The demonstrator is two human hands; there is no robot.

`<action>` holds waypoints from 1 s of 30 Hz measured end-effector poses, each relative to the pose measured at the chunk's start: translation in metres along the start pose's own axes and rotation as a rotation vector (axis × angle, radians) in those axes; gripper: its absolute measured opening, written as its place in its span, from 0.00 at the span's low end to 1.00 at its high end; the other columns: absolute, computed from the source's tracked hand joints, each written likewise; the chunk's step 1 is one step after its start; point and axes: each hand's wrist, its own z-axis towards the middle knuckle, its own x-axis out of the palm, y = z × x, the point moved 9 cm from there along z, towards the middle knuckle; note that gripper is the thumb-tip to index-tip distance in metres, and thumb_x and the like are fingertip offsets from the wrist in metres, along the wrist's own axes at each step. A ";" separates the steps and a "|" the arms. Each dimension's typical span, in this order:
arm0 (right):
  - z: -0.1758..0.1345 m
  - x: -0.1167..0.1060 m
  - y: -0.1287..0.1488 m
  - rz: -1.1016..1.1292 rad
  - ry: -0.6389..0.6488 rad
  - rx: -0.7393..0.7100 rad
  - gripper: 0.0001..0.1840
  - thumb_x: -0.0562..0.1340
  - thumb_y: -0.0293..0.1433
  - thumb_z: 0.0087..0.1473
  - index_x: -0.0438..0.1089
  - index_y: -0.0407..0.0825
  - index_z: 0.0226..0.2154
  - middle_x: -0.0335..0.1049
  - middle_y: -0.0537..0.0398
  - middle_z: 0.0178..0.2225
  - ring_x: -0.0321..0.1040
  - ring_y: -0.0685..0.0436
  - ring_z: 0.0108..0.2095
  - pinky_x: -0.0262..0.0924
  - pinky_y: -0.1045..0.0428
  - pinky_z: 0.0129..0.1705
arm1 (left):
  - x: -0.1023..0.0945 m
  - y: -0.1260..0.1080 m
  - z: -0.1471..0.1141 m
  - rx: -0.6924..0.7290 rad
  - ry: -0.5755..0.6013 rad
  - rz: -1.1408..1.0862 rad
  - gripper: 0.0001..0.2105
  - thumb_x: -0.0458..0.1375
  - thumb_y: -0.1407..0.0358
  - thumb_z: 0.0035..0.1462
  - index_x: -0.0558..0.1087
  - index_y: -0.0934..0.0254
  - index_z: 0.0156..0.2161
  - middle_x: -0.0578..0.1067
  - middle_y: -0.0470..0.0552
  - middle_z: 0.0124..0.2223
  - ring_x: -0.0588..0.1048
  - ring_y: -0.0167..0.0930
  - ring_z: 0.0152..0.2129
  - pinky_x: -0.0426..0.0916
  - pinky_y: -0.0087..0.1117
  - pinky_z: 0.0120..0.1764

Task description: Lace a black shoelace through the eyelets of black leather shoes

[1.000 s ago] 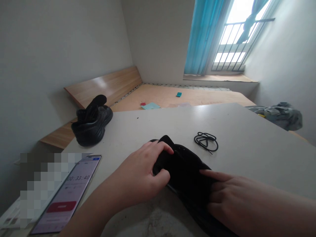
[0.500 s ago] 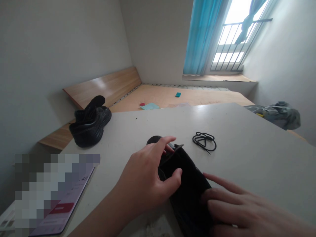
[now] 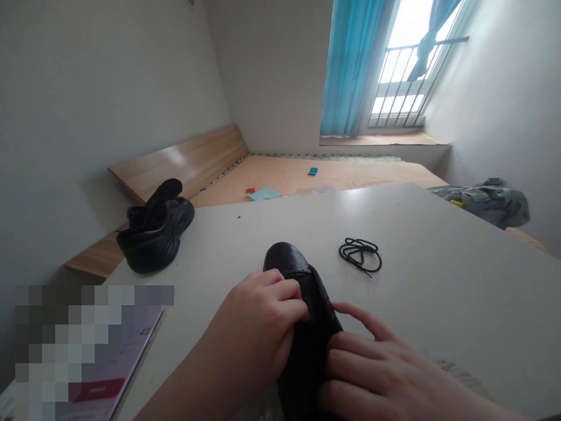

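A black leather shoe (image 3: 286,259) lies on the white table in front of me, its rounded toe pointing away. My left hand (image 3: 263,318) is closed on the shoe's left upper edge, with curled fingertips at the opening. Along the right side, the fingers of my right hand (image 3: 372,362) wrap the shoe, while one finger stretches forward beside its edge. The thumb of my right hand is hidden. To the right of the toe lies a loosely coiled black shoelace (image 3: 360,255), touched by neither hand.
Another black shoe (image 3: 153,237) stands at the table's left edge, its tongue raised. A phone-like screen (image 3: 103,383), partly pixelated, is at lower left. Beyond the white table (image 3: 421,251) are a wooden bed board (image 3: 368,172) and bundled cloth (image 3: 495,202) at right.
My left hand has gone from spread fingers over the shoe opening to a closed grip on its edge. More of the toe shows. My right hand has shifted left with the shoe.
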 end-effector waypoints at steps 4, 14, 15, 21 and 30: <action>0.005 -0.024 0.000 0.182 -0.132 -0.069 0.19 0.48 0.39 0.68 0.70 0.53 0.33 0.71 0.57 0.31 0.69 0.49 0.36 0.53 0.50 0.60 | -0.004 0.001 -0.002 -0.054 -0.026 -0.051 0.08 0.54 0.72 0.52 0.74 0.58 0.34 0.73 0.47 0.38 0.69 0.36 0.36 0.63 0.39 0.38; -0.022 -0.088 -0.173 -0.164 -0.251 0.712 0.19 0.54 0.45 0.61 0.68 0.54 0.49 0.69 0.49 0.44 0.70 0.43 0.35 0.64 0.49 0.34 | -0.002 -0.013 0.002 0.053 0.003 0.003 0.05 0.54 0.67 0.54 0.73 0.60 0.32 0.71 0.48 0.32 0.66 0.35 0.31 0.59 0.40 0.37; -0.028 -0.077 -0.191 -0.159 -0.151 0.776 0.25 0.55 0.48 0.59 0.63 0.56 0.55 0.66 0.48 0.50 0.70 0.44 0.34 0.65 0.47 0.36 | -0.002 -0.014 0.002 0.076 0.004 -0.007 0.06 0.54 0.68 0.54 0.73 0.61 0.31 0.70 0.48 0.32 0.65 0.35 0.31 0.59 0.40 0.36; -0.035 -0.014 -0.205 -0.031 0.169 0.778 0.14 0.60 0.39 0.53 0.68 0.50 0.42 0.68 0.47 0.43 0.67 0.39 0.37 0.60 0.46 0.39 | -0.011 -0.010 0.000 0.092 -0.097 -0.270 0.09 0.48 0.73 0.53 0.70 0.62 0.32 0.72 0.48 0.36 0.67 0.33 0.34 0.61 0.38 0.39; 0.042 -0.027 -0.148 0.509 0.023 0.591 0.17 0.53 0.46 0.60 0.65 0.49 0.39 0.60 0.59 0.27 0.56 0.52 0.24 0.55 0.56 0.25 | -0.024 0.045 -0.001 -0.219 -0.421 -0.525 0.12 0.48 0.67 0.63 0.73 0.58 0.45 0.75 0.47 0.41 0.72 0.32 0.41 0.64 0.35 0.46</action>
